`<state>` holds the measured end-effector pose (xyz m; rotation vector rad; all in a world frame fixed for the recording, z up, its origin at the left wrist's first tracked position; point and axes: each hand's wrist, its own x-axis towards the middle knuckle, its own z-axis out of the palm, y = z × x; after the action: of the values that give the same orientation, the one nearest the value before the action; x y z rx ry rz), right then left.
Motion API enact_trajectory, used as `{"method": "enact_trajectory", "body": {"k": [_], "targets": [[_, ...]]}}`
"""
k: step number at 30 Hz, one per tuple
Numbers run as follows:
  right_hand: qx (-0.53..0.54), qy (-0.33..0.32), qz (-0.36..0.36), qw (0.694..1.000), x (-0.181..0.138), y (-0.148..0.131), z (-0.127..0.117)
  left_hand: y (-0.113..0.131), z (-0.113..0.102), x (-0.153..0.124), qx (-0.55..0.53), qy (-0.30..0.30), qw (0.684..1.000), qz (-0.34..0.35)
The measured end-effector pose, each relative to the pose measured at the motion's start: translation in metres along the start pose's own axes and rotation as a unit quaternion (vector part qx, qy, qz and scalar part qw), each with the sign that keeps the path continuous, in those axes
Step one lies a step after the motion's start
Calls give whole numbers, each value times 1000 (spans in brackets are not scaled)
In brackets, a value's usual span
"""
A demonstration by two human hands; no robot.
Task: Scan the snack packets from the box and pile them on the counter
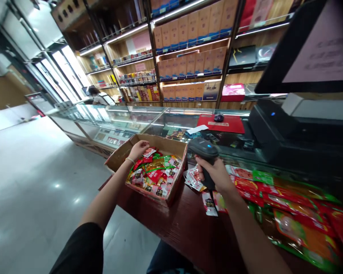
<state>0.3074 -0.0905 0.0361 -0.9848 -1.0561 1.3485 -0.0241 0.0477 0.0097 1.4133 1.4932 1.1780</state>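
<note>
Black plastic scanner (203, 147) is firmly wrapped by the fingers of the right hand (216, 174), its head turned toward the box. The left hand (137, 151) is nearer to the small packets (137, 177); its fingers are bent inside the cardboard box (170, 147), and I cannot tell if they pinch something. The packets lie under these fingers and rightward, glossy red, pink and white; one longer green-edged packet (159, 164) has its long axis running sideways. Right of the scanner-holding fingers, stacked pouches (287, 201) cover the tabletop (177, 224).
</note>
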Motion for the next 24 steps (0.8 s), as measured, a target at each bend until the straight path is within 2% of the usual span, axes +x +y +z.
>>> {"method": "enact_trajectory", "body": {"k": [4, 9, 12, 16, 20, 24], "targets": [[-51, -68, 25, 996, 18, 20, 48, -25, -23, 18, 68, 15, 997, 14], [-97, -80, 69, 990, 30, 35, 83, -45, -17, 32, 229, -44, 968, 91], [-130, -78, 85, 985, 35, 42, 90, -55, -5, 34, 327, -57, 936, 120], [-151, -87, 66, 983, 38, 47, 92, -65, 7, 33, 449, -85, 886, 73], [-168, -88, 57, 980, 36, 47, 92, -62, 13, 34, 468, -97, 877, 42], [-158, -78, 63, 982, 35, 48, 92, -41, 5, 30, 463, -70, 881, 66]]}}
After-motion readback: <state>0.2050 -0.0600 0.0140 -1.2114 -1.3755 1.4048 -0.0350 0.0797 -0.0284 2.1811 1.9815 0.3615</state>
